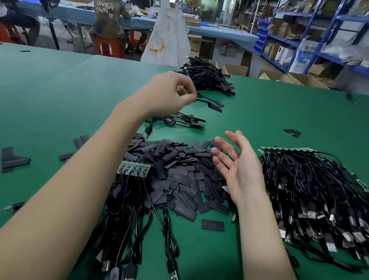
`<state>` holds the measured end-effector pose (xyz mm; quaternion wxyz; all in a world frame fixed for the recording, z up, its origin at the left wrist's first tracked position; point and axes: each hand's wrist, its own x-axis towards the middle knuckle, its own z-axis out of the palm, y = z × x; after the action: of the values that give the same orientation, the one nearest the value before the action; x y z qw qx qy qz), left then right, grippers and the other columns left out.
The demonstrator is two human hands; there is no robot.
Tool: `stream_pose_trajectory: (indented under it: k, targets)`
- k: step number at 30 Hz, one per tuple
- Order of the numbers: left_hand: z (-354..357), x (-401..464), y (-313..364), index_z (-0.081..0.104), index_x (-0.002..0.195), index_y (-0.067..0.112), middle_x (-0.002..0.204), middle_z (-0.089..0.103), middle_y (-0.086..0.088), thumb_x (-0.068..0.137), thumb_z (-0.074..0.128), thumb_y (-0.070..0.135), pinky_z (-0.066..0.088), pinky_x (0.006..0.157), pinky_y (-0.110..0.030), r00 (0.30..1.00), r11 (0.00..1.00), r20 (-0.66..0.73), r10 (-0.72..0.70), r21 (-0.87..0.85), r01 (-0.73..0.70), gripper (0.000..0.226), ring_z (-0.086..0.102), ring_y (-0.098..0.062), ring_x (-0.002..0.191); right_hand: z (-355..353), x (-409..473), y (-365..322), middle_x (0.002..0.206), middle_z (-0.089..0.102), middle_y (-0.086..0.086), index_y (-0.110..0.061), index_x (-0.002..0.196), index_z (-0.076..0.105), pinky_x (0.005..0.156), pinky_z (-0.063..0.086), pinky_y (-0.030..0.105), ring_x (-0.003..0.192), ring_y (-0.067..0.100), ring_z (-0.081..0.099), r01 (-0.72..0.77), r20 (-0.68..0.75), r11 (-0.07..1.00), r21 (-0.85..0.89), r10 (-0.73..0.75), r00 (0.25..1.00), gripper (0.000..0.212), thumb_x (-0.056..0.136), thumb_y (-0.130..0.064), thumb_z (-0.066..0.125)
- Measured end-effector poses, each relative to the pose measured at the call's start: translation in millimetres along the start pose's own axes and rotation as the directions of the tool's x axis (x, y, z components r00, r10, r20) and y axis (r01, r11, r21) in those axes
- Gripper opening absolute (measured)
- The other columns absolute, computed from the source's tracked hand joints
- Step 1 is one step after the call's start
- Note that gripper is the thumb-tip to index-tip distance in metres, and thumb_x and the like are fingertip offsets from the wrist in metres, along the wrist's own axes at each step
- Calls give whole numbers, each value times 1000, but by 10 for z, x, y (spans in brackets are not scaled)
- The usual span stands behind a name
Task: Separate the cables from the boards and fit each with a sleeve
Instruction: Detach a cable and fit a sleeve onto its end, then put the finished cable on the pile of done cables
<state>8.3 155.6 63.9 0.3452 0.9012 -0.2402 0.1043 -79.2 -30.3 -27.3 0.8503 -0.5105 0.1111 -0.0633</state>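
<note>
The left hand (pixel 170 94) reaches out over the green table (pixel 45 101) toward 12 o'clock. Its fingers are curled and its fingertips sit right at the end of a black cable with a sleeve (pixel 210 103) on it. I cannot tell if the hand pinches that cable or just hangs by it. The right hand (pixel 238 166) is open with the palm up and straight fingers, and it holds nothing.

Under both hands lies a big pile of flat black sleeves (pixel 179 174). A small green board (pixel 134 168) lies on the pile at 9 o'clock from the right hand, with black USB cables (pixel 135 238) hanging from it toward 6 o'clock. A big heap of cables on boards (pixel 323 201) lies at 3 o'clock. A stack of finished cables (pixel 206 78) lies at 12 o'clock. Some more sleeved cables (pixel 188 121) lie between the two hands.
</note>
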Motion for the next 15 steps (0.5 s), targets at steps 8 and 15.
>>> stream_pose_trajectory:
  k: [8, 15]
  targets:
    - [474, 701, -581, 73, 106, 21, 115, 58, -11, 99, 56, 23, 44, 92, -40, 999, 863, -20, 48, 504, -31, 18, 52, -31, 110, -28, 54, 45, 84, 76, -1, -17, 112, 67, 59, 56, 24, 66, 12, 69, -4, 9, 1000, 0, 4, 1000, 25, 105, -36, 52]
    - [959, 610, -932, 75, 104, 14, 108, 71, -13, 91, 54, 1, 50, 73, -37, 985, 825, 35, -168, 552, 121, 28, 66, -34, 96, -53, 68, 70, 81, 75, -1, -16, 107, 68, 58, 56, 23, 65, 11, 68, -6, 17, 1000, 4, 6, 1000, 25, 105, -35, 51]
